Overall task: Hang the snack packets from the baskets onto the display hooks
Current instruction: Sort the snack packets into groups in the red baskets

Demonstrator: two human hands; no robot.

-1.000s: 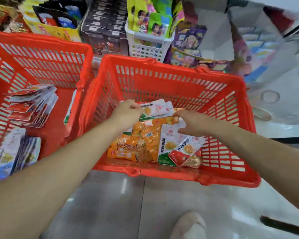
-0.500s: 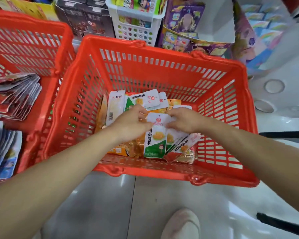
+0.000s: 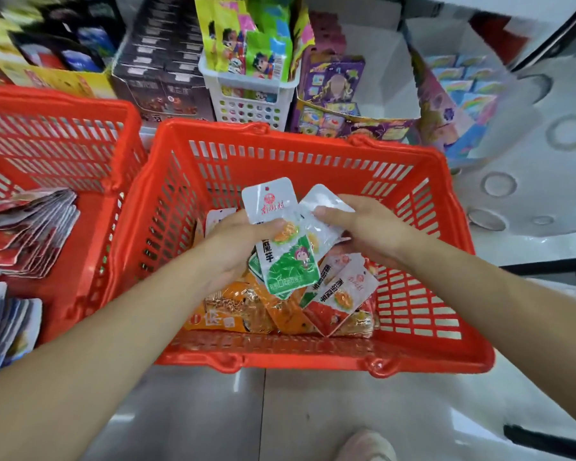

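A: What did the fingers hold?
B: The left hand [image 3: 236, 242] pinned a green-white packet [image 3: 288, 261] under its thumb; the right hand [image 3: 363, 227] gripped a silvery packet [image 3: 321, 204] beside it — fingertips hidden beneath, over the red basket [image 3: 313, 154].

We stretch both forearms forward and down, hands nearly meeting. Our left hand [image 3: 235, 242] pinches a green packet [image 3: 290, 266] under its thumb; our right hand [image 3: 366, 227] pinches a white packet [image 3: 323, 199] likewise.

Bare left forearm [image 3: 80, 344], bare right forearm [image 3: 499, 304], bare fingers [image 3: 326, 213], pale rounded shoe toe [image 3: 366, 445] at bottom edge.
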